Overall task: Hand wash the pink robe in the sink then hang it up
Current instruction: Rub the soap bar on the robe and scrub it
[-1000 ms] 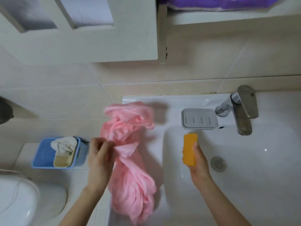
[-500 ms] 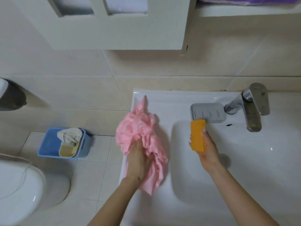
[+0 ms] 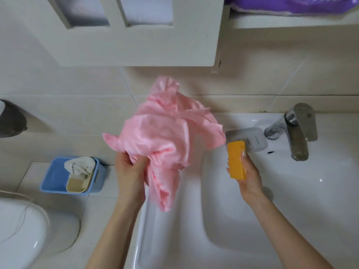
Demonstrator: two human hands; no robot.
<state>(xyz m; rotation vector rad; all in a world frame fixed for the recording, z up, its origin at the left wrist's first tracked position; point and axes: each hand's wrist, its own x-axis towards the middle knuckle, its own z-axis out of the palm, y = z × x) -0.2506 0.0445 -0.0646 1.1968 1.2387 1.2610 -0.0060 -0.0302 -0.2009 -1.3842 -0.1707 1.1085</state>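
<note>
Left grip (image 3: 130, 171) clamps the pink robe (image 3: 165, 136) above the sink (image 3: 174, 239) rim; right grip (image 3: 248, 177) clasps orange soap (image 3: 236, 160).

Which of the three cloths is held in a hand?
The pink robe, gripped by the left hand; the white cloth lies in the blue basket, the purple cloth on the shelf.

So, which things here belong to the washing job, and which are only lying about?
For the job: pink robe in the left hand, orange soap in the right hand, sink, tap, soap dish.
Lying about: blue basket, toilet, purple cloth.
</note>
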